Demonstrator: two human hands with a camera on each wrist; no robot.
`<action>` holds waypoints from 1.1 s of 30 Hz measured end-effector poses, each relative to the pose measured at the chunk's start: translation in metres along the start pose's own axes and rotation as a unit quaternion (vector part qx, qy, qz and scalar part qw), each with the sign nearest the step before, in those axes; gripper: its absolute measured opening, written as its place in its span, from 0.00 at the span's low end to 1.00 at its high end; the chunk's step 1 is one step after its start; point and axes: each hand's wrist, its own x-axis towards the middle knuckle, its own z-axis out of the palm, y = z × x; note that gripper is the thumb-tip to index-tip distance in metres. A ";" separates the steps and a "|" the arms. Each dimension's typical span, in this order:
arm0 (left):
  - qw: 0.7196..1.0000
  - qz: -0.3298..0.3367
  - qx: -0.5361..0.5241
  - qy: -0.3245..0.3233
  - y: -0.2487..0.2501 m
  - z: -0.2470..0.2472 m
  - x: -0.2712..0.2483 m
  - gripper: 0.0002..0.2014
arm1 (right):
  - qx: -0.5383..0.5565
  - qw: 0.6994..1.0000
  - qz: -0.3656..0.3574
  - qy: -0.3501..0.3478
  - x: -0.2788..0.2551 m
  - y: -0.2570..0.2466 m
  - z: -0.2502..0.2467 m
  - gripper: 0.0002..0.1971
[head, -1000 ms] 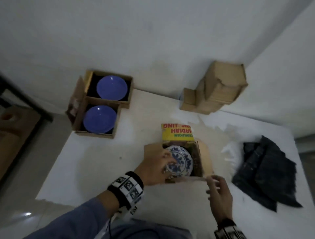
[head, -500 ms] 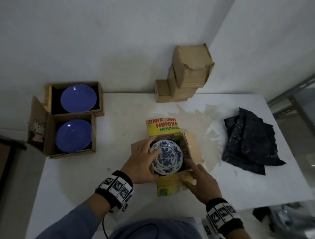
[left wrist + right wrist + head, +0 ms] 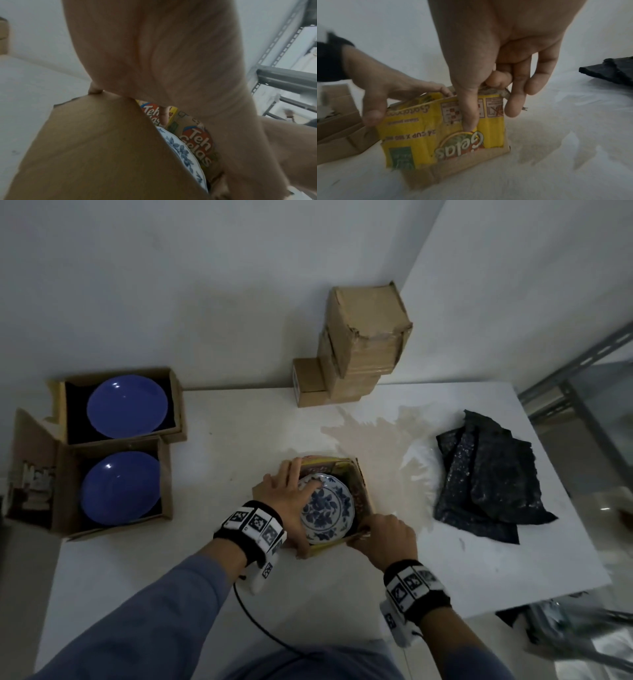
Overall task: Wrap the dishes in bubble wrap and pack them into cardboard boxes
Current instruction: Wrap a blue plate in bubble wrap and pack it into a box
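Note:
A blue-and-white floral plate lies unwrapped inside a small yellow-printed cardboard box in the middle of the white table. My left hand straddles the box's left wall, with fingers reaching over the plate's rim and the thumb outside. My right hand grips the near right corner. In the right wrist view its thumb presses the yellow front face of the box while its fingers curl over the top edge. The left wrist view shows the brown flap and the plate's rim.
Two open boxes at the left each hold a plain blue plate. Closed cardboard boxes are stacked at the back against the wall. A pile of black bubble wrap lies to the right, and a metal shelf frame stands beyond the table.
The far and near yellow flaps, lying flat before, now stand up around the plate. My right hand moved from the table to the near right corner of the box.

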 end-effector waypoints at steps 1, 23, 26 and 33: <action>1.000 -0.011 -0.008 0.008 0.001 0.000 0.002 0.72 | 0.000 1.000 0.003 0.004 0.007 0.002 -0.005 0.20; 0.858 -0.329 -0.368 0.142 0.148 0.038 0.027 0.68 | 0.116 0.979 0.133 0.103 0.061 0.249 0.007 0.29; 0.832 -0.331 -0.405 0.185 0.173 0.035 0.027 0.60 | 0.089 0.981 0.146 0.093 0.066 0.287 0.019 0.27; 0.822 -0.255 -0.323 0.393 0.194 0.036 0.029 0.28 | 0.203 0.964 0.092 0.145 0.077 0.313 0.028 0.07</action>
